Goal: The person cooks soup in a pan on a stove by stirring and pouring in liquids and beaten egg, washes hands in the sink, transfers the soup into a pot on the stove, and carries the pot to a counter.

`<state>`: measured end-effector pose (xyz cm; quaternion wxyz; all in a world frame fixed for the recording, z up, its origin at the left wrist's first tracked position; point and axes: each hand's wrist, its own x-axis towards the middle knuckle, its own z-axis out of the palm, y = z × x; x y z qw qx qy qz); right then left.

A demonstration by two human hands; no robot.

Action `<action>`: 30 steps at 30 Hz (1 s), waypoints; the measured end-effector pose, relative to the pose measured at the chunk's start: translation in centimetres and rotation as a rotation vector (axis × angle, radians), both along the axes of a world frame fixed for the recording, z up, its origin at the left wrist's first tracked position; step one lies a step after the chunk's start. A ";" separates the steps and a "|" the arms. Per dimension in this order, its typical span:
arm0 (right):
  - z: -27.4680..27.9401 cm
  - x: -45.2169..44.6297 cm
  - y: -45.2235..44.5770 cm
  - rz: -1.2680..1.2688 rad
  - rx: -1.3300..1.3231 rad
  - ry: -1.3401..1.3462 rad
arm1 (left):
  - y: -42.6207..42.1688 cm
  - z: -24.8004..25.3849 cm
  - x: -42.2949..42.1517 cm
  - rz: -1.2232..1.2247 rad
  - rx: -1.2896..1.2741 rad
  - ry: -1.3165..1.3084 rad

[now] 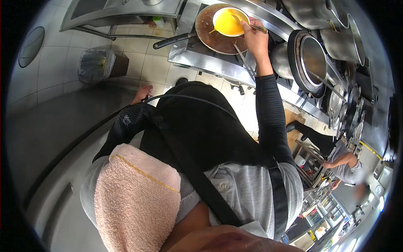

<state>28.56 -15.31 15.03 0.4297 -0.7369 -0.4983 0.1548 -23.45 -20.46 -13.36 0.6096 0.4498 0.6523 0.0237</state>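
My right hand (256, 40) is closed on the rim of a white bowl (216, 13) holding yellow liquid (228, 23) that looks like beaten egg. A metal utensil handle (259, 28) passes under my fingers, its other end in the bowl. The bowl is over a wide frying pan (204, 31) with a brown surface, and a yellow drip hangs at the bowl's left edge. Against the pan's near rim leans a long metal handle (244, 59). Low at my left side, my left hand (143, 93) is away from the stove; its fingers are too small to read.
The pan's black handle (174, 40) sticks out past the steel stove (180, 54). Large pots (308, 14) and stacked pans (296, 63) stand to the right. A lined bin (98, 65) is on the left floor. Another person (346, 157) is at the far right.
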 end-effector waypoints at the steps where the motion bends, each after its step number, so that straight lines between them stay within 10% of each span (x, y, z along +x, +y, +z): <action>1: -0.5 0.4 -0.4 -0.001 0.008 0.026 | -0.2 -3.1 -1.3 -0.007 0.041 -0.052; 8: 0.0 4.8 -4.3 -0.096 -0.050 0.175 | 1.8 -4.3 -1.0 -0.774 0.441 0.164; 21: 0.6 10.6 -6.8 -0.256 -0.026 -0.189 | 3.9 -5.2 -0.8 -0.549 0.575 -0.192; 25: -0.5 9.2 -4.8 -0.195 -0.029 -0.175 | 2.9 -3.1 0.0 -0.012 0.059 -0.156; 30: -2.5 6.0 -0.6 -0.067 0.044 -0.080 | 0.5 -0.8 -0.9 0.035 0.125 -0.258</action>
